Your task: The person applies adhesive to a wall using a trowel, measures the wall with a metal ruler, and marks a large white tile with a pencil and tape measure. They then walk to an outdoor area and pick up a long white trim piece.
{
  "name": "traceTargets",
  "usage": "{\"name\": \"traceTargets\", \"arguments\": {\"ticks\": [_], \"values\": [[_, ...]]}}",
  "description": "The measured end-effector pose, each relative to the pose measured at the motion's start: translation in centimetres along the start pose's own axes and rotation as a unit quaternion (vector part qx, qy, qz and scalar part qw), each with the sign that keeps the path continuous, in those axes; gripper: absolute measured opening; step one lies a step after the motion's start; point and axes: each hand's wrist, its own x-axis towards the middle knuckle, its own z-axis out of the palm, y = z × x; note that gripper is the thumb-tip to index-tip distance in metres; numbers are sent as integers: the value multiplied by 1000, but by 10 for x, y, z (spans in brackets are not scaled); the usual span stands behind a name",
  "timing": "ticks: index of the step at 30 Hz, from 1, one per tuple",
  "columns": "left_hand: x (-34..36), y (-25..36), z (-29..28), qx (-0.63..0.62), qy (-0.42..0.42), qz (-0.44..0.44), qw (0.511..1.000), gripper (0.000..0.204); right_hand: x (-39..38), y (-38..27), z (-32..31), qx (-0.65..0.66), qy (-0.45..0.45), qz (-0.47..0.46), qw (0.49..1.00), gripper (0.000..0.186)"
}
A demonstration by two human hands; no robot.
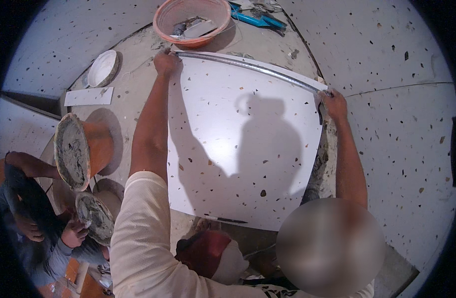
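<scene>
A large white speckled terrazzo slab (213, 154) lies before me, with shadows across it. Along its far edge runs a long silvery metal bar (248, 66). My left hand (166, 62) is closed around the bar's left end, at the slab's far left corner. The other end is gripped by my right hand (335, 104) at the far right corner. Just below that hand, a dark thin piece sits at the slab's right edge. A dark pencil-like stick (230, 220) lies on the near edge.
An orange basin (190, 37) with scraps and a blue tool (258, 20) stand beyond the slab. To the left are a white bowl (103, 68), a tile strip (89, 97) and mortar buckets (99, 146). A co-worker's hand (74, 233) touches the smaller bucket. Speckled slabs flank the work area.
</scene>
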Motion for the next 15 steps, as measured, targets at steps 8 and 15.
{"name": "traceTargets", "arguments": {"ticks": [8,15], "values": [[-50,39,13,95,61,169,979,39,30,12,23,17,28,62,998,74],[-111,101,48,-9,143,360,922,27,41,9,35,-52,112,62,990,69]]}}
